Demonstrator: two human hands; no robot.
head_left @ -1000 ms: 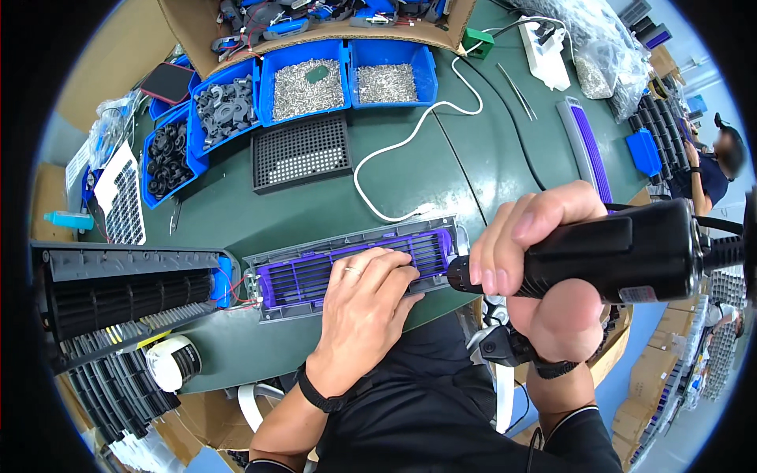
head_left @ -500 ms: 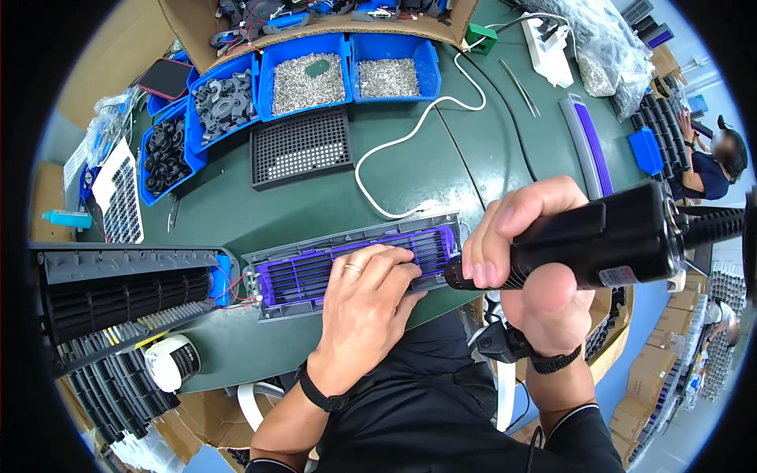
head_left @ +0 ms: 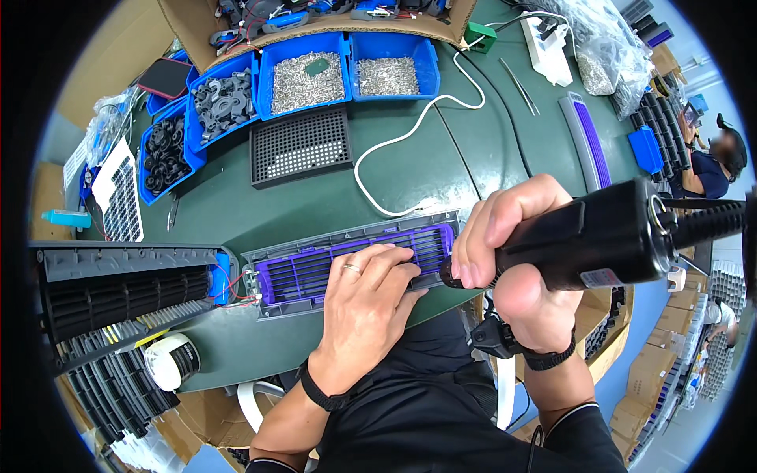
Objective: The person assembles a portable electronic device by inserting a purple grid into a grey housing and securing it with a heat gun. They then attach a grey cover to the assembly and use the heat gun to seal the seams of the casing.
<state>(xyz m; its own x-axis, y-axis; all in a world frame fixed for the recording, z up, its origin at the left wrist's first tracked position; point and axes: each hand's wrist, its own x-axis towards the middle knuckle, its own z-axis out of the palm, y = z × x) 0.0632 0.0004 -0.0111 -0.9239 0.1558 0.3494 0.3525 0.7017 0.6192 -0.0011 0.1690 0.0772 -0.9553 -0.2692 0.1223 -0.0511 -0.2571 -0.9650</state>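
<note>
The right hand [head_left: 527, 296] is drawing the black electric screwdriver [head_left: 583, 236] leftward, its nose edging slightly further over the purple grille [head_left: 430, 251] at its right end and its rear swinging upward in view. Across the room, a co-worker's hand [head_left: 689, 132] is rising higher.

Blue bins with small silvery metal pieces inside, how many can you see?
2: the left bin behind the black perforated tray, and the right bin, next to the first. The cardboard box may hide others.
</note>
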